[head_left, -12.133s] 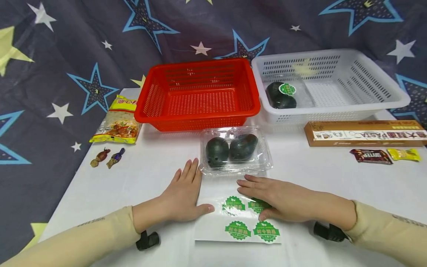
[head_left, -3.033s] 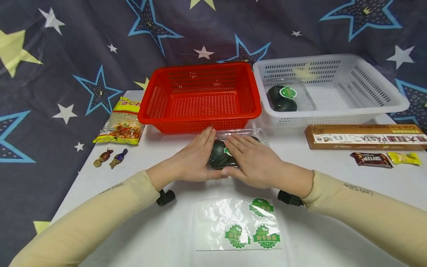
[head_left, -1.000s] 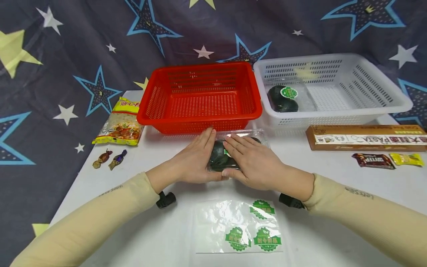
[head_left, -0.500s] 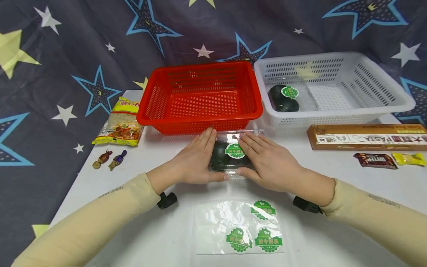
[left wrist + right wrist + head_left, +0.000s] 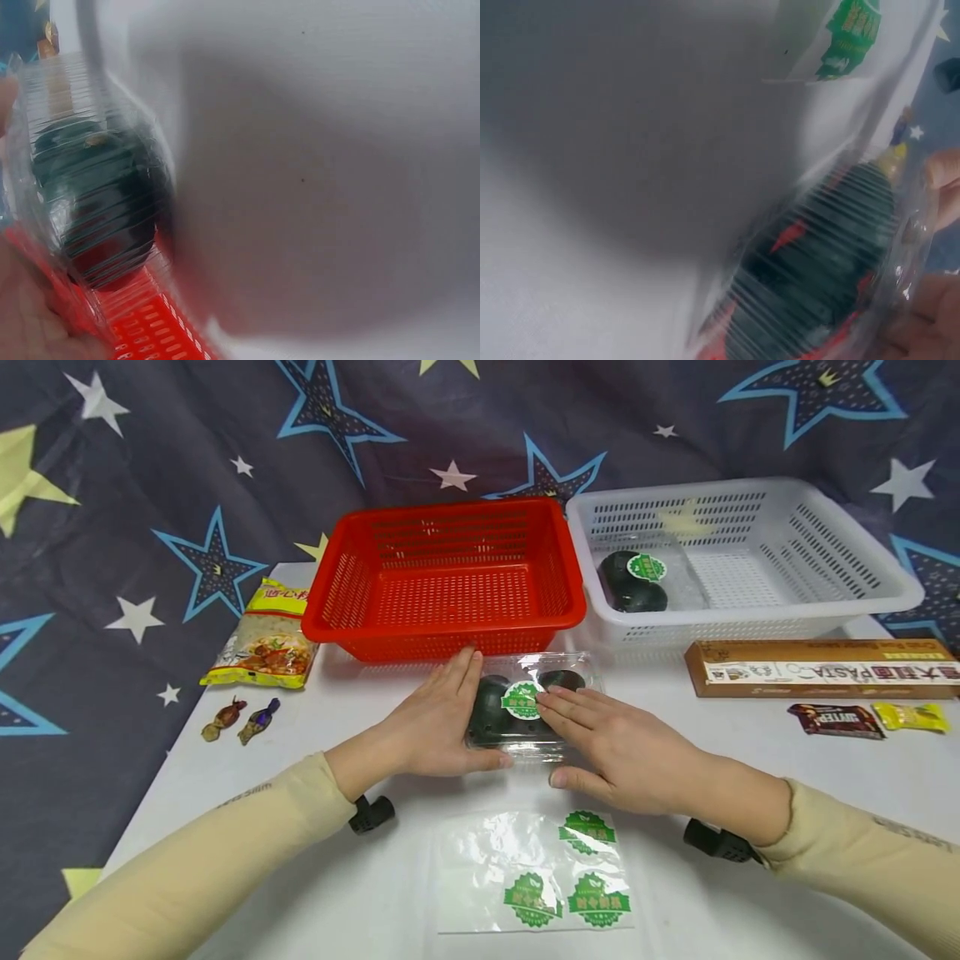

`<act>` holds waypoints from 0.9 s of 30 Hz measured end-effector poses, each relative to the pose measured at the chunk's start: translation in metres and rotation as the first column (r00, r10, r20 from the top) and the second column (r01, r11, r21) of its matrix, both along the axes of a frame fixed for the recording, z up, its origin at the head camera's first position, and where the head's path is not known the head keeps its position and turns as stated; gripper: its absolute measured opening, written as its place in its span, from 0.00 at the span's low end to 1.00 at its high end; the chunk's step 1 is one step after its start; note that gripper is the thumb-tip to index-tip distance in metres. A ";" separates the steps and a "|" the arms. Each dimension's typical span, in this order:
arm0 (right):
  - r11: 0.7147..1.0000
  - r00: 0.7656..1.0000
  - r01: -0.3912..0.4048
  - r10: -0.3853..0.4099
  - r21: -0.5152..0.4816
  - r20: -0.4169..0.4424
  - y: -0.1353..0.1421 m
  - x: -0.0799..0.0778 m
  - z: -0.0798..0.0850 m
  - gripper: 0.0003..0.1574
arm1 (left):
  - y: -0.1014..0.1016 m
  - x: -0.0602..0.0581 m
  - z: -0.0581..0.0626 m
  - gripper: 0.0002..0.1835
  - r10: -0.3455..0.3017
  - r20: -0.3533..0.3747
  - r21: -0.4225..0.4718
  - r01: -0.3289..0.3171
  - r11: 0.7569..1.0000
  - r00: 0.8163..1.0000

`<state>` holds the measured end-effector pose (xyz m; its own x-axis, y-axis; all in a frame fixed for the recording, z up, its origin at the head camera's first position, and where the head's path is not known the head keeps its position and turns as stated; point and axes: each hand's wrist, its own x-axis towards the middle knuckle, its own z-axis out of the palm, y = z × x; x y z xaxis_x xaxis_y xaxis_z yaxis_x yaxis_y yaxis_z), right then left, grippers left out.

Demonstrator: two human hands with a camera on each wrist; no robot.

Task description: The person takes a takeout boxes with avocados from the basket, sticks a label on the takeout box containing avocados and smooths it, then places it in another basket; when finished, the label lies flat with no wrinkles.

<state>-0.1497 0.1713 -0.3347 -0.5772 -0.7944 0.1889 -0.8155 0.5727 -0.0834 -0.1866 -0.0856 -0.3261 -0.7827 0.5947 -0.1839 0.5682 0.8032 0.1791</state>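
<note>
A clear plastic clamshell box (image 5: 525, 750) with two dark green, avocado-like fruits (image 5: 489, 706) stands on the table, just in front of the red basket. On its lid is a round green-and-white sticker (image 5: 519, 702). My left hand (image 5: 427, 727) lies along the box's left side, fingers straight, thumb at the front edge. My right hand (image 5: 633, 747) reaches over the right part of the lid with straight fingers, fingertips right at the sticker, thumb out in front of the box. Nearer me lies a sticker sheet (image 5: 476, 877) bearing 3 green stickers. Ribbed box walls show in both wrist views.
Behind stand a red basket (image 5: 442, 631) and a white basket (image 5: 750, 610) holding another stickered box of fruits (image 5: 637, 597). At left are a yellow food bag (image 5: 262, 639) and two twisted candies (image 5: 258, 721); at right, a pasta box (image 5: 817, 672) and two wrapped bars (image 5: 836, 721).
One sticker has gone from the sheet and now sits on the box lid. From lying over the lid, my right hand has slid right and toward me, uncovering the sticker. My left hand has stayed put.
</note>
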 end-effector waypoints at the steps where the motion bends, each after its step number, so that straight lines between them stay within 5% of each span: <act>1: 1.000 1.000 -0.015 0.015 -0.006 0.012 -0.001 0.000 0.000 0.46 | 0.000 0.000 0.000 0.66 -0.004 -0.001 0.003 0.004 1.000 1.000; 9: 0.998 0.993 -0.058 0.058 -0.002 0.101 -0.021 -0.004 0.003 0.44 | -0.001 -0.001 0.000 0.66 -0.025 -0.013 0.019 0.026 0.999 1.000; 20: 0.994 0.980 0.071 -0.084 0.081 0.180 -0.056 -0.001 0.000 0.52 | -0.004 0.000 0.000 0.63 -0.046 -0.002 -0.021 0.046 0.999 0.999; 27: 0.982 0.978 0.138 -0.156 0.126 0.142 -0.052 0.002 0.001 0.56 | -0.001 -0.001 -0.001 0.64 -0.033 -0.011 -0.016 0.033 0.999 0.999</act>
